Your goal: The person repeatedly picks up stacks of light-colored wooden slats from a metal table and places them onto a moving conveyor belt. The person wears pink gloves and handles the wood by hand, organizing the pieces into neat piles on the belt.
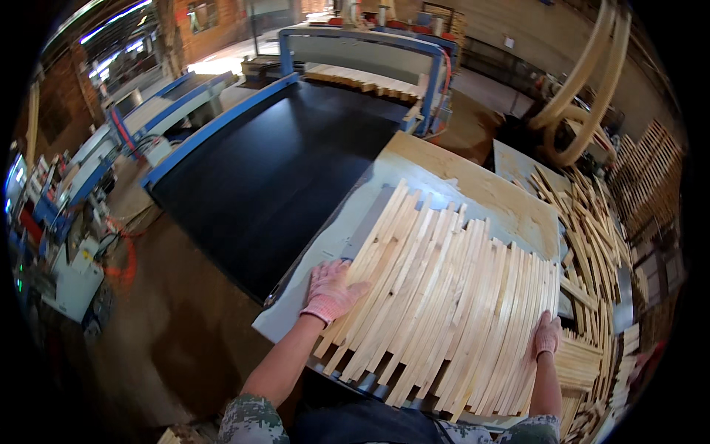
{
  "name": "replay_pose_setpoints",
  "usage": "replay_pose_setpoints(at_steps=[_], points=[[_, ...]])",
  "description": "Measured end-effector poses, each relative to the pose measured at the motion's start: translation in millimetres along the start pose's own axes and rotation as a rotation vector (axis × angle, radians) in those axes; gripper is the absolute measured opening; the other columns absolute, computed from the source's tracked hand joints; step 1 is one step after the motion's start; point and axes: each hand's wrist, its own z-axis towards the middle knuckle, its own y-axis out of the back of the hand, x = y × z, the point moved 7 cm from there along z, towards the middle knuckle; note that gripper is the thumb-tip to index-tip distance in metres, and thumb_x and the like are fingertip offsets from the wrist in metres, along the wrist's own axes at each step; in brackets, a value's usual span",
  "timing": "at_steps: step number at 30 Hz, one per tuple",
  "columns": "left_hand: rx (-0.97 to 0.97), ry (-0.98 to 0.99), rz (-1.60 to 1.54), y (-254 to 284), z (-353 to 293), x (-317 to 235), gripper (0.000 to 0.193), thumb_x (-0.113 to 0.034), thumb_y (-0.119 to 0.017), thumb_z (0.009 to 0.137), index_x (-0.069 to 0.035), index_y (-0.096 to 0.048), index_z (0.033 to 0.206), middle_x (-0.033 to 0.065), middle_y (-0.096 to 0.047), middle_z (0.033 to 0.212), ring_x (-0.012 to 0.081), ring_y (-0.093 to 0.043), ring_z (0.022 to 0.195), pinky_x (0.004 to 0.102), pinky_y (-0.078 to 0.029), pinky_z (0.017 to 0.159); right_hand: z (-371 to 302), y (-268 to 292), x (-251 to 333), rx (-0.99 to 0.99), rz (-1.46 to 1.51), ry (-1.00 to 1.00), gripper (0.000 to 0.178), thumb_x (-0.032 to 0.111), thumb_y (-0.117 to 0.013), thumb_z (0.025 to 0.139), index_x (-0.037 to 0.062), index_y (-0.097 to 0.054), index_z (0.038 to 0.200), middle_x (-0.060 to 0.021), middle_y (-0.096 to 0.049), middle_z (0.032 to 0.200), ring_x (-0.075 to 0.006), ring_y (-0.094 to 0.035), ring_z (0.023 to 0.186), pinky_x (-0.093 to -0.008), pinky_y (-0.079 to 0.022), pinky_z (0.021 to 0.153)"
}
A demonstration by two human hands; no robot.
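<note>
A wide row of pale wooden strips (436, 296) lies side by side on a grey metal table, their ends uneven at both the near and far sides. My left hand (334, 290), in a pink knit glove, rests against the left edge of the row. Its fingers are spread, and the thumb reaches over the outermost strips. My right hand (548, 334), gloved the same way, lies flat along the right edge of the row, touching the last strip. Some of its fingers are hidden.
Left of the table runs a black conveyor belt (274, 163) with a blue frame, leading to a blue gantry (362, 35) with wood under it. Loose strips (592, 237) are heaped at the right. Sawdust covers the table's far part (473, 174). Ribbed hoses (592, 89) hang behind.
</note>
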Motion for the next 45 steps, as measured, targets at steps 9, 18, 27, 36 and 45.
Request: replay_pose_setpoints(at_steps=[9, 18, 27, 36, 45], points=[[-0.007, 0.009, -0.069, 15.6, -6.7, 0.6, 0.097, -0.073, -0.058, 0.099, -0.008, -0.04, 0.169, 0.0193, -0.039, 0.173, 0.037, -0.031, 0.162, 0.0514, -0.014, 0.136, 39.3, -25.8, -52.6, 0.148, 0.399, 0.069, 0.064, 0.054, -0.056, 0.109, -0.0074, -0.069, 0.122, -0.0282, -0.072, 0.119, -0.0431, -0.068, 0.108, -0.0505, -0.052, 0.094], [0.05, 0.012, -0.062, 15.9, -13.6, -6.1, 0.102, -0.069, -0.062, 0.097, -0.01, -0.031, 0.173, 0.0233, -0.057, 0.158, 0.0382, -0.054, 0.146, 0.0521, -0.036, 0.124, -0.9, -21.7, -74.5, 0.248, 0.139, -0.135, 0.092, 0.077, -0.048, 0.105, -0.007, -0.076, 0.129, -0.0225, -0.079, 0.117, -0.0314, -0.073, 0.112, -0.0438, -0.055, 0.095], [-0.084, -0.068, -0.112, -1.3, -6.4, -9.3, 0.103, -0.069, -0.067, 0.093, -0.016, -0.031, 0.174, 0.0218, -0.063, 0.145, 0.0399, -0.062, 0.133, 0.0499, -0.042, 0.117, -10.8, -32.8, -78.4, 0.234, 0.52, -0.139, 0.076, 0.071, -0.066, 0.101, -0.0021, -0.067, 0.08, -0.0069, -0.06, 0.075, -0.0212, -0.057, 0.077, -0.044, -0.048, 0.071], [-0.147, 0.125, 0.071, 21.6, -20.6, -44.6, 0.1, -0.072, -0.072, 0.088, -0.016, -0.046, 0.166, 0.0229, -0.066, 0.14, 0.0403, -0.064, 0.133, 0.0495, -0.048, 0.116, -51.4, -34.1, -60.1, 0.303, 0.583, 0.074, 0.056, 0.053, -0.075, 0.098, -0.0005, -0.068, 0.084, -0.0053, -0.06, 0.074, -0.0189, -0.056, 0.072, -0.0392, -0.047, 0.069], [-0.36, 0.298, 0.376, 11.5, 34.1, 31.8, 0.108, -0.08, -0.054, 0.096, -0.014, -0.024, 0.175, 0.027, -0.02, 0.179, 0.0423, -0.019, 0.167, 0.0557, -0.01, 0.135, -57.0, -149.8, 31.1, 0.456, 0.698, 0.23, 0.055, 0.051, -0.077, 0.094, -0.0023, -0.068, 0.087, -0.012, -0.067, 0.078, -0.0216, -0.063, 0.071, -0.0421, -0.054, 0.075]])
